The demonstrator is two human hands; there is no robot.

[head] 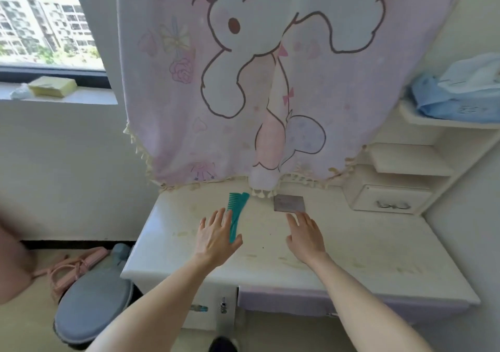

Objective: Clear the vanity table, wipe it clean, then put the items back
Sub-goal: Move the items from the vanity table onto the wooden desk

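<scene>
On the glossy cream top of the vanity table, marked with faint yellowish stains, two things are seen: one teal plastic comb with wide teeth, lying lengthwise near the back, and one flat, square grey card just right of it. The left hand is held with fingers straight and spread, its thumb and fingers alongside the comb's handle without closing on it, while the right hand is likewise spread flat and empty, fingertips just short of the card. Behind, a pink tasselled cloth printed with a cartoon rabbit is hung over the back, three small shelves and one drawer are set at the right, and one round grey padded stool is stood on the floor at the left.
</scene>
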